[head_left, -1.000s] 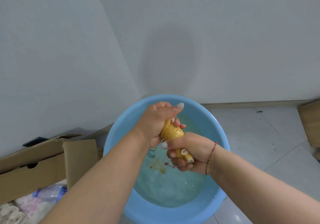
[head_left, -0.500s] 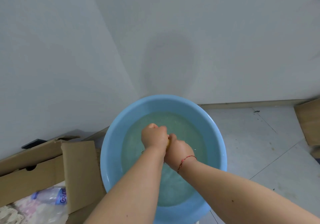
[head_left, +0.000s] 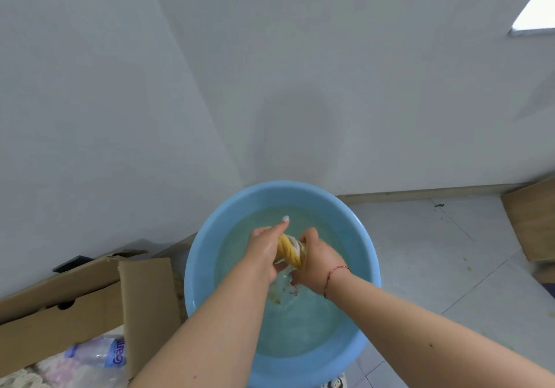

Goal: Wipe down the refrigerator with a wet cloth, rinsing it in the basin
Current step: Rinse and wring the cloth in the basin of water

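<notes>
A round blue basin point(head_left: 200, 270) of cloudy water stands on the floor in the corner of two white walls. Over its middle I hold a yellow cloth point(head_left: 289, 250), twisted into a tight rope with a bit of white at its upper end. My left hand point(head_left: 265, 252) grips its left end, index finger stretched out. My right hand point(head_left: 317, 261), with a red string at the wrist, grips the right end. Small bits of dirt float in the water just below the hands. No refrigerator is in view.
An open cardboard box point(head_left: 90, 291) sits left of the basin, touching it, with a plastic bottle point(head_left: 96, 356) and fabric inside. Another cardboard piece point(head_left: 531, 222) leans at the right edge. Grey floor tiles point(head_left: 435, 252) spread to the right.
Half a second ago both fists were pressed together low over the water, hiding the cloth. Now the hands have drawn apart a little and the twisted cloth shows between them.
</notes>
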A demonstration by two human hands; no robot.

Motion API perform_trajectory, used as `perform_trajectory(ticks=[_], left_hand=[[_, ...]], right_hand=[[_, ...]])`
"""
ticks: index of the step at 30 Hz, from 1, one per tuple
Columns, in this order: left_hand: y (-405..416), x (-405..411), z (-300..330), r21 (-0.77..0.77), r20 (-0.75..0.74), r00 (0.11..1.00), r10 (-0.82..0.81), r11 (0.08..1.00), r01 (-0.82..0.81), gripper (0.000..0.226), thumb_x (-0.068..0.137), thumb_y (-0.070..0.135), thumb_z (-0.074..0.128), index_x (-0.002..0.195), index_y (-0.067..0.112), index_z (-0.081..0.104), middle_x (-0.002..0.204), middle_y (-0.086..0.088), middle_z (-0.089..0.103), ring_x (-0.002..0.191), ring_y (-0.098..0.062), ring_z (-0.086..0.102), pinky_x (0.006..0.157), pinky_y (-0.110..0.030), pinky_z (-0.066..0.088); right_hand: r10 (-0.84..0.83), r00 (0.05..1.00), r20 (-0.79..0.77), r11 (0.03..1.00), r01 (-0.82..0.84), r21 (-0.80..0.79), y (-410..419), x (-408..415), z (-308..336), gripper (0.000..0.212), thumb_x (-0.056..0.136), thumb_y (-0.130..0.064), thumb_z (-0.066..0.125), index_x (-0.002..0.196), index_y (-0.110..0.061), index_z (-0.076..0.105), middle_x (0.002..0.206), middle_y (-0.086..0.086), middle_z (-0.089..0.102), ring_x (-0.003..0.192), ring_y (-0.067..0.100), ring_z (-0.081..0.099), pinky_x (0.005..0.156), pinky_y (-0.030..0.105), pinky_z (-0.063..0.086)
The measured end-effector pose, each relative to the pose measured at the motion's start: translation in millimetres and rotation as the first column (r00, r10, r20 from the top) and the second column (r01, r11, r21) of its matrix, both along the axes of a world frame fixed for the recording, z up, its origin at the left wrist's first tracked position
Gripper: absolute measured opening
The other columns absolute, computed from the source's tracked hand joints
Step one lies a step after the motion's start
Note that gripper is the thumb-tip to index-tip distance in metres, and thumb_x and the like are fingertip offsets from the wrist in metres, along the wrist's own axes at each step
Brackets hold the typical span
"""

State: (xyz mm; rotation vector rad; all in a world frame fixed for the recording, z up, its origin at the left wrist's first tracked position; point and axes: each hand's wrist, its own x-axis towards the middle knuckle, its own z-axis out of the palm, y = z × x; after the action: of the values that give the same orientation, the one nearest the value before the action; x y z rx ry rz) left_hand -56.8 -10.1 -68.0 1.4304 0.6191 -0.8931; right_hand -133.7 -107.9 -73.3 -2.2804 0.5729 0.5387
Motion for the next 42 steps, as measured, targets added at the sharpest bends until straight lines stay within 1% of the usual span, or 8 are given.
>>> perform_trajectory(ticks=[5, 9, 13, 23, 30, 35, 39, 42], left_hand=[[19.5, 7.0, 30.8, -0.174, 0.027, 0.999, 0.019, 0.985, -0.014, 0.017, 0.089, 0.011, 0.066, 0.099, 0.006, 0.053, 0.078, -0.012, 0.053, 0.074, -0.025, 0.058, 0.072, -0.043, 0.058], [35.8, 13.7, 59.1, -0.405, -0.077, 0.994, 0.080, 0.908, -0.104, 0.020, 0.082, 0.005, 0.066, 0.099, 0.004, 0.056, 0.091, -0.015, 0.059, 0.089, -0.029, 0.060, 0.091, -0.045, 0.052], [40.4, 8.5, 90.6, -0.379, 0.056, 0.998, -0.006, 0.925, 0.027, 0.020, 0.087, -0.005, 0.055, 0.103, 0.006, 0.058, 0.087, -0.015, 0.062, 0.079, -0.025, 0.063, 0.075, -0.038, 0.055], [42.0, -12.9, 175.8, -0.101, 0.494, 0.707, -0.505, 0.775, 0.624, 0.053, 0.066, 0.014, 0.069, 0.118, 0.011, 0.058, 0.107, -0.003, 0.069, 0.097, -0.015, 0.065, 0.082, -0.029, 0.050], [37.8, -18.3, 210.3, 0.096, 0.653, 0.588, -0.478, 0.822, 0.562, 0.025, 0.090, 0.029, 0.067, 0.106, 0.010, 0.069, 0.105, -0.012, 0.073, 0.101, -0.029, 0.069, 0.088, -0.041, 0.057], [54.7, -10.5, 235.6, 0.096, 0.695, 0.646, -0.316, 0.931, 0.353, 0.031, 0.102, 0.026, 0.046, 0.104, 0.002, 0.066, 0.095, -0.018, 0.070, 0.085, -0.025, 0.069, 0.071, -0.030, 0.058], [57.2, -11.4, 266.4, 0.059, 0.728, 0.638, -0.250, 0.951, 0.305, 0.034, 0.101, 0.027, 0.047, 0.091, 0.001, 0.066, 0.081, -0.014, 0.070, 0.073, -0.021, 0.069, 0.061, -0.029, 0.055], [43.1, -21.6, 287.3, 0.071, 0.754, 0.602, -0.263, 0.944, 0.323, 0.033, 0.102, 0.024, 0.046, 0.094, -0.001, 0.065, 0.085, -0.017, 0.069, 0.073, -0.024, 0.070, 0.062, -0.031, 0.056]], right_hand=[[-0.125, 0.985, 0.116, 0.921, 0.072, 0.383, -15.2, -7.5, 27.0, 0.046, 0.075, -0.007, 0.075, 0.110, -0.020, 0.046, 0.106, 0.005, 0.053, 0.076, 0.014, 0.058, 0.059, 0.022, 0.050], [-0.485, 0.874, -0.019, 0.511, 0.302, 0.805, -29.7, -11.2, 51.1, 0.015, 0.094, -0.019, 0.059, 0.105, -0.008, 0.063, 0.093, 0.013, 0.068, 0.075, 0.020, 0.065, 0.067, 0.034, 0.056], [-0.488, 0.859, 0.152, 0.732, 0.308, 0.607, -33.0, -3.7, 77.7, 0.025, 0.099, -0.030, 0.051, 0.082, -0.022, 0.067, 0.074, -0.006, 0.067, 0.073, 0.011, 0.058, 0.075, 0.027, 0.048], [-0.416, 0.862, 0.290, 0.823, 0.221, 0.524, -16.5, 4.8, 172.8, 0.036, 0.088, -0.054, 0.055, 0.090, -0.018, 0.060, 0.079, 0.001, 0.062, 0.070, 0.017, 0.059, 0.076, 0.043, 0.056], [-0.552, 0.833, -0.021, 0.397, 0.285, 0.872, -8.7, -11.1, 219.7, 0.051, 0.096, -0.054, 0.043, 0.068, -0.014, 0.057, 0.061, 0.004, 0.059, 0.052, 0.016, 0.058, 0.051, 0.024, 0.047], [-0.674, 0.736, 0.065, 0.454, 0.343, 0.822, -35.7, -28.2, 235.1, 0.010, 0.092, -0.013, 0.061, 0.091, -0.010, 0.051, 0.074, 0.010, 0.055, 0.061, 0.020, 0.056, 0.057, 0.030, 0.051], [-0.363, 0.886, 0.289, 0.931, 0.359, 0.066, -54.5, -43.0, 240.0, 0.030, 0.082, -0.030, 0.071, 0.105, -0.022, 0.054, 0.091, -0.001, 0.054, 0.095, 0.019, 0.053, 0.082, 0.030, 0.046], [-0.235, 0.871, 0.431, 0.970, 0.181, 0.163, -34.5, -49.2, 263.5, 0.059, 0.070, -0.048, 0.076, 0.119, -0.024, 0.055, 0.107, -0.003, 0.051, 0.106, 0.015, 0.048, 0.092, 0.027, 0.041]])
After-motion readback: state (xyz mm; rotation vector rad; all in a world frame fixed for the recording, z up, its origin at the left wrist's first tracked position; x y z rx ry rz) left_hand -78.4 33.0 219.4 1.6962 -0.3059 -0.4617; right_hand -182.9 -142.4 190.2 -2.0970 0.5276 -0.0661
